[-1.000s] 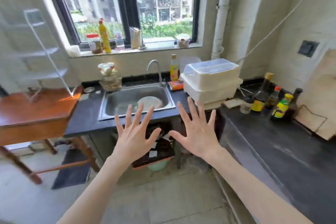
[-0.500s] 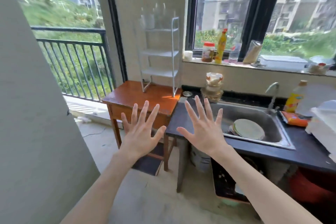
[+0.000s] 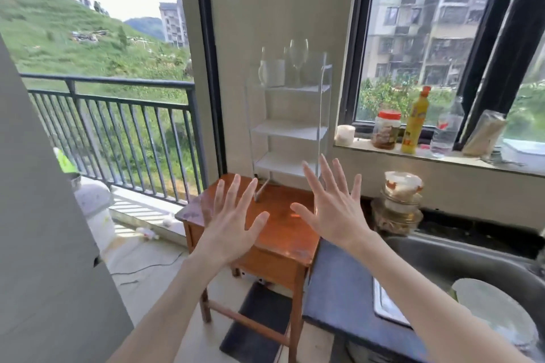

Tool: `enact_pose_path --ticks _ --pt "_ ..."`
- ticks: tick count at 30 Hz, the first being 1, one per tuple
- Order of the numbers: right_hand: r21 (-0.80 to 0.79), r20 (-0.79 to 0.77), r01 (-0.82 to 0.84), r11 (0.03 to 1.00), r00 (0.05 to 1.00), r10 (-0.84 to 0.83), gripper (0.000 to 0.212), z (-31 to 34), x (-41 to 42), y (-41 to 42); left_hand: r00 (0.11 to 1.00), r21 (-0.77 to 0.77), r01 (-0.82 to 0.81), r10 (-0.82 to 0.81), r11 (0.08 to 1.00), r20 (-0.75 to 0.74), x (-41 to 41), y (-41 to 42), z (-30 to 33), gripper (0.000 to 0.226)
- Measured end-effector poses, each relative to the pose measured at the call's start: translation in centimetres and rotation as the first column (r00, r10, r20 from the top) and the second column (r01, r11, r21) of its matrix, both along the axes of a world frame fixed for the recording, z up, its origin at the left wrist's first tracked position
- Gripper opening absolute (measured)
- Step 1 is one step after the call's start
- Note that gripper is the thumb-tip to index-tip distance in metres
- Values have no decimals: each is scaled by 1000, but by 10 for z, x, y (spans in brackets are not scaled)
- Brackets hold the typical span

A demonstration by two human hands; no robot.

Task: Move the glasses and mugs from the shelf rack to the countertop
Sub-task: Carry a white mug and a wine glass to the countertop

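Note:
A white wire shelf rack (image 3: pixel 290 130) stands on a small wooden table (image 3: pixel 283 233) against the wall. On its top shelf sit a white mug (image 3: pixel 272 72), a tall stemmed glass (image 3: pixel 298 60) and a clear tumbler (image 3: pixel 315 68). The lower shelves look bare. My left hand (image 3: pixel 233 221) and my right hand (image 3: pixel 334 209) are held up in front of the table, fingers spread, holding nothing and well below the top shelf. The dark countertop (image 3: pixel 339 283) begins just right of the table.
A steel sink (image 3: pixel 460 262) with a plate (image 3: pixel 495 309) lies in the countertop at right. Stacked bowls (image 3: pixel 401 200) stand behind it. Jars and bottles (image 3: pixel 414 121) line the window sill. A balcony railing (image 3: pixel 118 127) is at left, a grey wall panel (image 3: pixel 38 230) nearest me.
My view has swung left from the sink and moved closer to the table and rack. Both hands stay raised, spread and empty.

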State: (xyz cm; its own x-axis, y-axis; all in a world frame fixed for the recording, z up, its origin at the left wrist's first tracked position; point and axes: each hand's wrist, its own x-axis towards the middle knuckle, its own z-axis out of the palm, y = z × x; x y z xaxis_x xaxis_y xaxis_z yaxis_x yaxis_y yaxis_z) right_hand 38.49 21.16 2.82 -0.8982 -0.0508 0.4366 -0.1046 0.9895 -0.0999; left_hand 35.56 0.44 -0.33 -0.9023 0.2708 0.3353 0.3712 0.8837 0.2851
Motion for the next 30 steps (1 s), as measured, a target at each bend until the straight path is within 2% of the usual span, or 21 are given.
enact_pose_path --ticks 4,16,18,22,26,30 --pt "-9 -53 -2 1000 999 1 77 30 -79 9 999 20 13 -12 1000 -32 -74 -1 22 66" --pt "2 -130 3 1000 991 -3 74 79 -251 18 983 215 125 -93 969 -155 -266 20 73 67" --pt "-56 -168 -26 998 986 16 73 91 -280 18 976 283 166 -118 945 -181 -301 24 86 65" --pt "-237 -324 -87 968 946 6 70 118 -342 17 957 489 277 -194 827 -214 -373 35 115 57" --pt "-480 -379 -21 877 907 -186 65 151 -406 22 954 539 298 -237 788 -181 -442 56 143 51" --pt "-607 -351 105 787 854 -385 74 173 -459 36 960 618 273 -248 737 -128 -494 74 164 39"
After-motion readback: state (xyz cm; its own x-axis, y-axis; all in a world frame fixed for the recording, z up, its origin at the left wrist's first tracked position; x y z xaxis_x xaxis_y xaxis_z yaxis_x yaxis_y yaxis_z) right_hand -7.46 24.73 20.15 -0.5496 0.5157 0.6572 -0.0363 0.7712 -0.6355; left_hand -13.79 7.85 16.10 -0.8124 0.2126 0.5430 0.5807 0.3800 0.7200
